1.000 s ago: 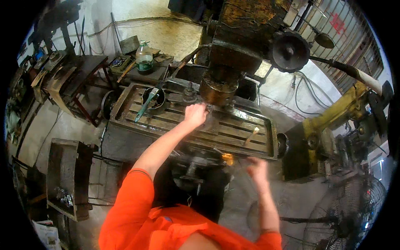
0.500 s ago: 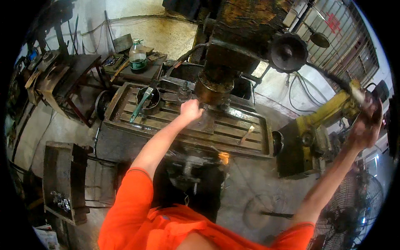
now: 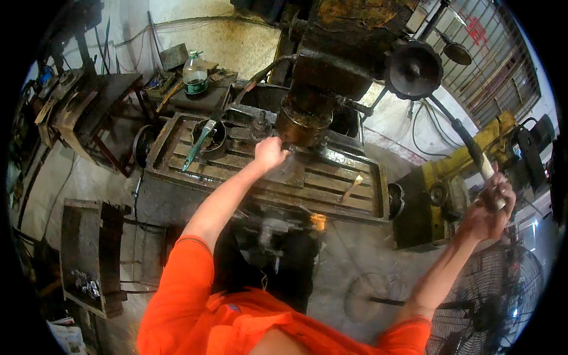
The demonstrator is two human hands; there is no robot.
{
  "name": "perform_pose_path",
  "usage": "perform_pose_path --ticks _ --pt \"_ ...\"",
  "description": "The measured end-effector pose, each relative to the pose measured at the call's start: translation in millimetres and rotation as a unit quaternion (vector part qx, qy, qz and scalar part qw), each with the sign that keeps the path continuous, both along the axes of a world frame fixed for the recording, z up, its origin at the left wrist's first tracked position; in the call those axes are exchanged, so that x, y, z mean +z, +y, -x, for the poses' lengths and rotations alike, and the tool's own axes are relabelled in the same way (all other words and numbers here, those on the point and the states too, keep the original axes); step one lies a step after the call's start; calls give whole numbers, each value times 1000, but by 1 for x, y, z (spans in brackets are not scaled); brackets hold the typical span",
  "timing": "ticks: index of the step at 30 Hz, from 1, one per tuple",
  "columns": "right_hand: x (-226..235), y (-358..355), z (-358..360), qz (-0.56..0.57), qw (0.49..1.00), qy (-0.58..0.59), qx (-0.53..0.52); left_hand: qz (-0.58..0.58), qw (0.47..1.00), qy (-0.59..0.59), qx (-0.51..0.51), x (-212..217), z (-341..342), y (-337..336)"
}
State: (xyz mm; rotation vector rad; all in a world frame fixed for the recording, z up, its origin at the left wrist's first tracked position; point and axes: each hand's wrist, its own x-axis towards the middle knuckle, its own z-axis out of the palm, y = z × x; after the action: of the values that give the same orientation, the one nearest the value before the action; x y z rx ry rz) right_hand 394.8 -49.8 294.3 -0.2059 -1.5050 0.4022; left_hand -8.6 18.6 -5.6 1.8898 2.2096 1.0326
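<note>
My right hand (image 3: 490,207) is wrapped round the pale grip at the end of a long dark lever (image 3: 467,139). That lever slopes up to a black round hub (image 3: 414,70) on the side of a heavy, oily drilling machine (image 3: 331,71). Below the machine's round metal head (image 3: 305,121), my left hand (image 3: 270,152) is closed at the slotted table (image 3: 236,173); whatever its fingers hold is hidden. A green-handled brush (image 3: 198,145) rests across a dark round bowl (image 3: 216,142) left of this hand. Another small brush (image 3: 353,187) lies on the table's right part.
A wooden box (image 3: 89,260) with shiny metal bits stands at the lower left. Behind the table is a plastic bottle (image 3: 194,74) with green liquid. A yellow machine (image 3: 455,165) and a black fan (image 3: 491,302) stand on the right. An orange object (image 3: 318,222) sits by the table's front edge.
My right hand has come down and inward with the lever, which has swung lower. My left hand has stayed at nearly the same place under the machine's head.
</note>
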Motion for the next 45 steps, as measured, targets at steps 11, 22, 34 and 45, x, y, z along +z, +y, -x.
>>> perform_pose_path --ticks 11,22,34,45 --pt "4 5 -6 -42 997 -69 -14 36 999 -16 -1 10 -4 -1" --pt "-16 3 1 -17 999 -52 -6 43 999 -19 12 1 2 -4" --pt "-37 -4 11 -32 999 -13 -41 20 999 -5 -26 36 29 -54" --pt "-37 2 12 -50 999 12 15 89 968 208 107 52 140 -167"
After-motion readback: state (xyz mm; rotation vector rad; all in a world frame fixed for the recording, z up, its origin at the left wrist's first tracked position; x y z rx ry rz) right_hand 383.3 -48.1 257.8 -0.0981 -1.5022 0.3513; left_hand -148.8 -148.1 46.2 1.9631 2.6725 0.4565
